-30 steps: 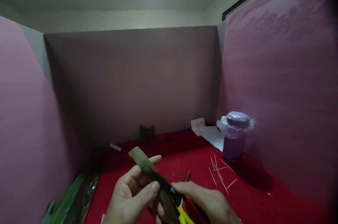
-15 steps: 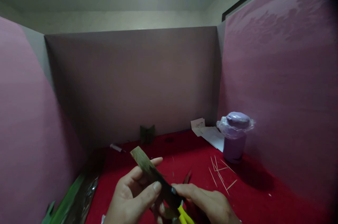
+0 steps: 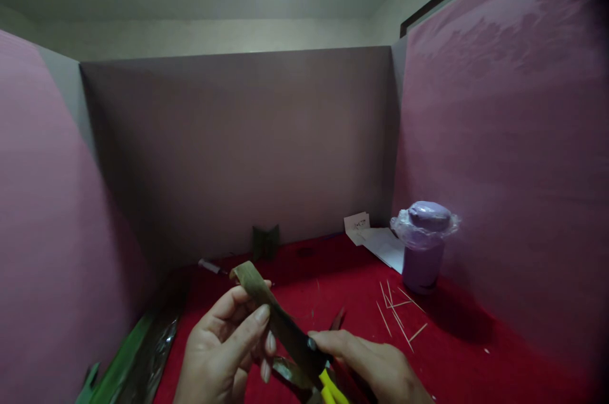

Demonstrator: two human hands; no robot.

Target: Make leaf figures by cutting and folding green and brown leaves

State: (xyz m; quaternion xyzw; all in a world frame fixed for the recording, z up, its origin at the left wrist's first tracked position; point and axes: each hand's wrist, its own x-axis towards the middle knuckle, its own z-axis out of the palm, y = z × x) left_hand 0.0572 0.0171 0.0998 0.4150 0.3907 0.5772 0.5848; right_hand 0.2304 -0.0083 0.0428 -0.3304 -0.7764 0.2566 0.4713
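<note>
A long dull-green leaf strip (image 3: 280, 318) slants across the front, its far end curled over. My left hand (image 3: 223, 340) pinches it between thumb and fingers near that curled end. At the lower, darker end my right hand (image 3: 373, 363) is closed, its fingertip beside a small shiny round spot. Bright yellow handles (image 3: 332, 386) of a tool, perhaps scissors, show just below this hand; most of the tool is hidden. Another folded glossy piece of leaf (image 3: 291, 371) hangs beneath the strip. A red pointed thing (image 3: 337, 319) sticks out behind my right hand.
Several thin sticks (image 3: 398, 315) lie on the red cloth (image 3: 466, 363). Behind them stand a plastic-wrapped purple jar (image 3: 422, 258) and white papers (image 3: 380, 245). A folded green leaf piece (image 3: 265, 242) and a small tube (image 3: 209, 266) sit at the back. Long leaves (image 3: 128, 353) lie left.
My left hand has shifted left, nearer the strip's far end, and that end now curls over more. My right hand has hardly moved.
</note>
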